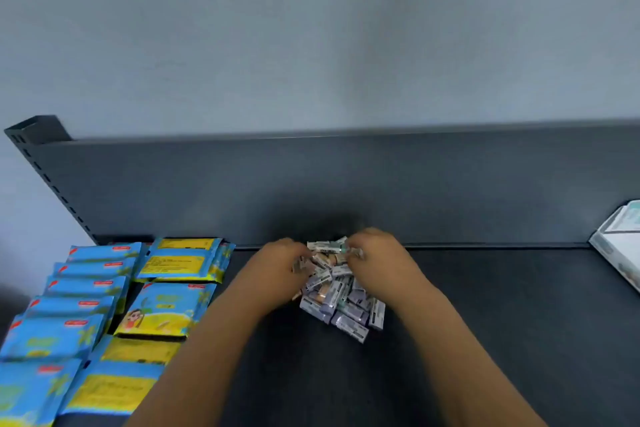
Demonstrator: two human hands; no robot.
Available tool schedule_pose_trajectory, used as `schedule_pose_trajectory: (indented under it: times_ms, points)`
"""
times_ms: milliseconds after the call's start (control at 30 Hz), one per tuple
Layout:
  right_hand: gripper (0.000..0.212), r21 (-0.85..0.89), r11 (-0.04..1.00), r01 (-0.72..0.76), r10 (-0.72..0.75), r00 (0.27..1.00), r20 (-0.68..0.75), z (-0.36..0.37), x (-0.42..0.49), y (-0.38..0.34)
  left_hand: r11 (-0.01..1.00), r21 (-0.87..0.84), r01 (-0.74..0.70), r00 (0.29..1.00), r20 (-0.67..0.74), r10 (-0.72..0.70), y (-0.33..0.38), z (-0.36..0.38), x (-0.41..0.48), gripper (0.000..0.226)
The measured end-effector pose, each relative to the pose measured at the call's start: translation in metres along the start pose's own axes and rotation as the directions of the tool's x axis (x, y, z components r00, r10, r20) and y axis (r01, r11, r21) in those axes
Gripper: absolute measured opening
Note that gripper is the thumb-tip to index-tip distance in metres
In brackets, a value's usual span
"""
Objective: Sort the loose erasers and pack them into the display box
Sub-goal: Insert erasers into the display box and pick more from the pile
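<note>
The left hand (pixel 277 269) and right hand (pixel 379 258) rest on the erasers (pixel 341 303) heaped on the shelf (pixel 502 322) — fingers curled into the heap. Whether either grips one — too blurred to tell.

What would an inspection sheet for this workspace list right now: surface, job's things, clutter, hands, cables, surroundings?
Surface: dark grey shelf with a raised back panel.
Job's things: erasers in wrappers, heaped in one loose pile mid-shelf; white box at the right edge, partly out of frame, contents not visible.
Clutter: blue and yellow packets in overlapping rows on the left of the shelf.
Hands: left hand and right hand both at the far end of the pile, fingers curled down into it; too blurred to tell whether either grips an eraser.
Cables: nothing seen.
Surroundings: pale wall behind; slotted upright at the left.
</note>
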State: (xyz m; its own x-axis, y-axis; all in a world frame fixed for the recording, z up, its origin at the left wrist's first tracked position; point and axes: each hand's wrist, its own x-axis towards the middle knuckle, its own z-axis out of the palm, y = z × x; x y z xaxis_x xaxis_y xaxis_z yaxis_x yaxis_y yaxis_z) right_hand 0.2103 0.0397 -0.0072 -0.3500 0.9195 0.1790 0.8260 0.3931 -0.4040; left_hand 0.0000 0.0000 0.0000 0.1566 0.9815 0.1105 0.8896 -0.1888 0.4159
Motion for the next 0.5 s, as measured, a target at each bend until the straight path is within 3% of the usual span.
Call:
schedule_pose_trajectory:
  times_ms: [200, 300, 500]
  points:
    - [0.026, 0.017, 1.000, 0.014, -0.014, 0.999, 0.034, 0.010, 0.012, -0.012, 0.998, -0.049, 0.033, 0.998, -0.050, -0.036, -0.004, 0.004, 0.002, 0.042]
    - [0.026, -0.048, 0.999, -0.013, 0.015, 0.998, 0.055, 0.011, 0.020, -0.017, 0.996, -0.042, 0.084, 0.986, -0.138, -0.089, -0.005, 0.011, 0.000, 0.034]
    - [0.025, -0.158, 0.987, 0.007, 0.003, 0.998, 0.059, 0.015, 0.035, -0.024, 0.977, -0.097, 0.191, 0.961, -0.183, -0.206, -0.005, 0.026, -0.004, 0.050]
